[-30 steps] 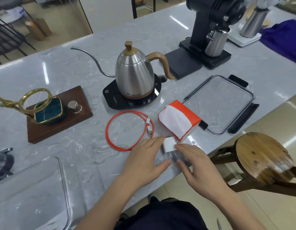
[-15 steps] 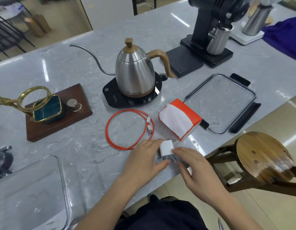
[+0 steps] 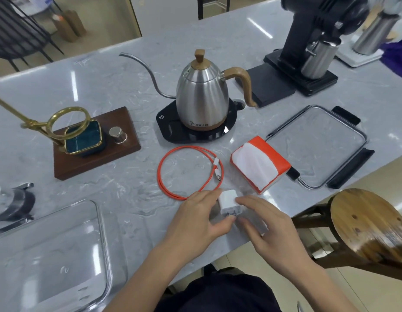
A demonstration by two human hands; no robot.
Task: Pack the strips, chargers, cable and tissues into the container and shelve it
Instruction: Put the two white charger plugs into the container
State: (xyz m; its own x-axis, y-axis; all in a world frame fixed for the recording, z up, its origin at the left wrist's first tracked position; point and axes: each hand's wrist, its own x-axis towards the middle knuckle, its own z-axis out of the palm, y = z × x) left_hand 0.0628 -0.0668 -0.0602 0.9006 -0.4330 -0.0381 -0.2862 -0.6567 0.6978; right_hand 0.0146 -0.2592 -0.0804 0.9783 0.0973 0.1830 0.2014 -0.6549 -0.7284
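White charger [image 3: 229, 202] tipped up, prongs toward the near edge. Orange cable [image 3: 190, 172] lies coiled just behind it. Orange-and-white tissue pack [image 3: 259, 166] beside that, clear container [image 3: 49, 255] far left.

Grey marbled countertop [image 3: 119, 86] fills most of frame. On it: kettle base [image 3: 173, 129] centre; wooden block [image 3: 128, 145] centre-left; clear container [image 3: 49, 255] lower left; coiled orange cable [image 3: 160, 176] centre, tissue pack [image 3: 258, 167] to its right; clear lid [image 3: 317, 145] at right; black grinder [image 3: 308, 70] upper right.
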